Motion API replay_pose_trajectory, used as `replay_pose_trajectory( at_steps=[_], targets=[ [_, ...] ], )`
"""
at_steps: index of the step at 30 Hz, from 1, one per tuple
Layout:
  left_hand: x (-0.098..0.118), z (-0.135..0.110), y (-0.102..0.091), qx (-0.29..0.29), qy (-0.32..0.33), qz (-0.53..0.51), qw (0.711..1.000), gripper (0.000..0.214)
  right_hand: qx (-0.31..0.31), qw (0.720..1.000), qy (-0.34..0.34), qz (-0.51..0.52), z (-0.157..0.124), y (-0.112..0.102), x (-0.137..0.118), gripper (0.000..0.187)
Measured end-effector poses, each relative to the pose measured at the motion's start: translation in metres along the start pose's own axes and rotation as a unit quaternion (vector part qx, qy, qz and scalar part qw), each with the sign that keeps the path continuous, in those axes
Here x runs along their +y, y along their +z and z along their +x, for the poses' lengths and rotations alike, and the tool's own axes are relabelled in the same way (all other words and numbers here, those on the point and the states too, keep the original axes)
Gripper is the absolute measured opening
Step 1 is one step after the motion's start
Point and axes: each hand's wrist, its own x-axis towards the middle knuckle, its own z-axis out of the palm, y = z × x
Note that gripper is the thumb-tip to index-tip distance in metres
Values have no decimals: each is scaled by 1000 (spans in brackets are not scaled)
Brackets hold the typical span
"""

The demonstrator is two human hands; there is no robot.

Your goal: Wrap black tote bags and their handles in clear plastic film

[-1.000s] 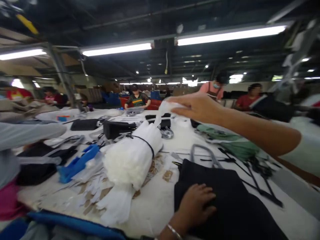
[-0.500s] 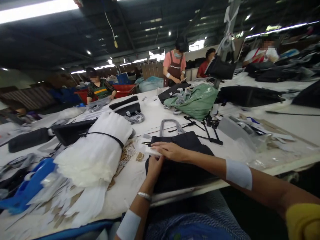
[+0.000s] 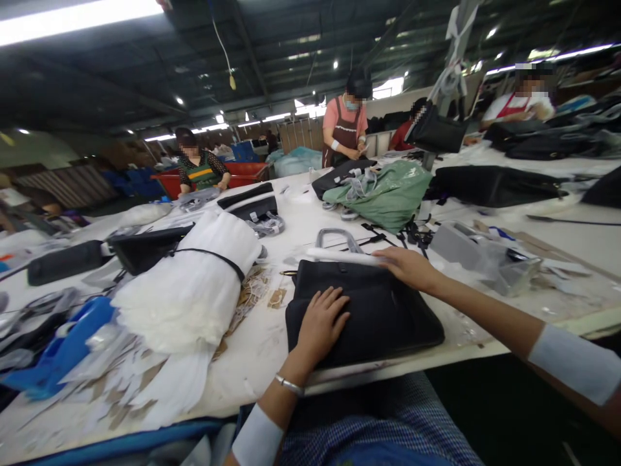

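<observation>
A black handbag (image 3: 369,310) lies on the table in front of me, its grey-wrapped handle (image 3: 339,234) standing up behind it. My left hand (image 3: 323,323) rests flat on the front of the bag, fingers spread, holding nothing. Along the bag's top edge stretches a white strip (image 3: 339,257), which looks like soft foam wrap. The fingers of my right hand (image 3: 410,266) close over the strip's right end, the thumb partly hidden. A small gold-coloured metal piece (image 3: 288,273) pokes out at the bag's upper left corner.
To the left lies a white foam roll (image 3: 189,278) tied with a black band, near a blue plastic holder (image 3: 63,356). A clear plastic box (image 3: 485,255) stands at right, behind it a green plastic bag (image 3: 383,191). Co-workers work across the table, one in a brown apron (image 3: 345,133).
My right hand has moved right along the bag's top edge, and the white strip now spans much of it. My left hand has left the corner and flattened on the bag's front.
</observation>
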Motion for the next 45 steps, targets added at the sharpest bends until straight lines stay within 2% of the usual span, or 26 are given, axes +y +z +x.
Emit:
replay_pose_trajectory(
  at_steps=[2,4,7,11,14,18,19,23,27,32,36,38,40,42,45],
  targets=[
    [6,-1,3,22,-12,102,994,44,-59,998,0,26,8,8,7,39],
    [9,0,4,51,-44,151,986,53,-121,991,-8,63,15,15,9,38],
    [10,3,0,63,-50,159,984,59,-193,975,-24,112,25,19,7,36],
    [13,4,-7,94,-31,154,983,59,-298,938,-33,172,39,16,3,41],
    [17,2,-9,108,-25,165,980,60,-344,919,-20,190,43,10,-5,49],
    [17,0,-7,118,-26,170,978,61,-410,888,69,194,39,-1,-25,66],
    [16,-1,-6,119,-27,167,978,62,-421,886,70,182,37,-3,-31,67],
    [16,0,-2,104,-36,146,983,63,-429,896,-2,119,32,-1,-45,67],
    [4,10,-14,41,-38,105,993,54,-454,882,58,110,31,10,-40,58],
    [-38,43,-63,-86,49,87,991,39,-472,863,97,149,34,15,-34,56],
    [-67,75,-93,-215,121,184,951,30,-444,875,121,149,32,13,-38,54],
    [-74,82,-101,-252,163,239,923,26,-426,885,130,139,29,10,-41,54],
    [-77,81,-109,-277,175,261,908,17,-414,891,131,133,28,9,-42,53],
    [-79,71,-120,-298,142,253,909,8,-409,894,124,138,27,10,-41,52],
    [-81,48,-142,-336,73,215,914,16,-412,890,108,162,28,17,-34,50]
  ],
)
